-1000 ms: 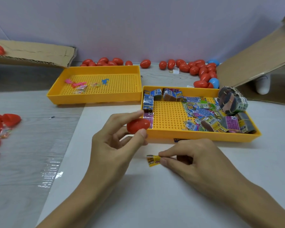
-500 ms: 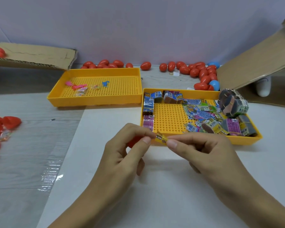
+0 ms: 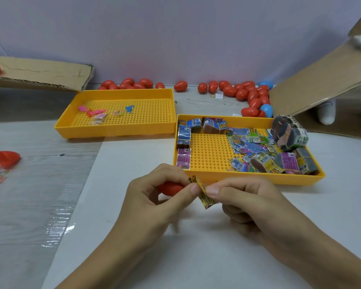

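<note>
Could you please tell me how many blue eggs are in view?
2. One blue egg lies at the back by the wall, beyond the red eggs; the other lies nearer, beside the cardboard flap. More may be hidden behind that flap.

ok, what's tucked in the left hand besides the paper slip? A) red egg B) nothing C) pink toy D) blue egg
A: a red egg shows inside the curled fingers of the left hand, while its thumb and the right hand pinch the yellow paper slip.

table [image 3: 196, 263] | holds: left yellow tray [image 3: 117, 132], right yellow tray [image 3: 258, 178], red eggs [image 3: 180, 86], 2 blue eggs [image 3: 266, 109]
</note>
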The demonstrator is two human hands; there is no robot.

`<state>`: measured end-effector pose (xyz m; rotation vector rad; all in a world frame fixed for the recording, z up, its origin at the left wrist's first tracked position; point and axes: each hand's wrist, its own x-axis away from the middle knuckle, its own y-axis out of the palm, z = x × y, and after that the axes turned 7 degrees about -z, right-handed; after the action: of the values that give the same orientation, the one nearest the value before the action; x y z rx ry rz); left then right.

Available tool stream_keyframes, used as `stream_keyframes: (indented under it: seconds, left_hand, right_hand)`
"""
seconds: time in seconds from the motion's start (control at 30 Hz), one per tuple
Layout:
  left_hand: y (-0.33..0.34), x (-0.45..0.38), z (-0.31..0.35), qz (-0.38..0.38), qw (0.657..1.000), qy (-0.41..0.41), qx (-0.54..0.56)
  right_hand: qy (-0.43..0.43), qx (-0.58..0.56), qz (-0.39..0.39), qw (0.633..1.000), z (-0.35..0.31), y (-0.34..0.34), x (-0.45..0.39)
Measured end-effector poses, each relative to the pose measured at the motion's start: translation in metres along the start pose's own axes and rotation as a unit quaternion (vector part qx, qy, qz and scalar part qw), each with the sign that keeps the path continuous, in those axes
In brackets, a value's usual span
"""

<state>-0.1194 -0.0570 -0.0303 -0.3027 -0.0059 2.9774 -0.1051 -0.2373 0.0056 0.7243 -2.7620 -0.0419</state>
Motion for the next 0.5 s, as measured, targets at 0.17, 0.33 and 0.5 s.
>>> stream_keyframes:
  seconds: [0.17, 0.33, 0.5]
  left_hand:
    - [-0.0012, -0.001, 0.0006, -0.016, 0.999, -0.004, 0.028]
    - [-0.0004, -0.0008, 0.0017, -0.03, 0.999, -0.006, 0.037]
    - [-0.0014, -0.0019, 0.0013, -0.006, 0.999, -0.016, 0.048]
  right_hand:
    - [-0.097, 0.088, 0.016, 0.991, 0.001, -0.0024, -0.0004]
    - [-0.107, 0.033, 0.014, 0.994, 0.0001, -0.0065, 0.0002]
    - [-0.095, 0.014, 0.037, 0.995, 0.0039, -0.0098, -0.0031]
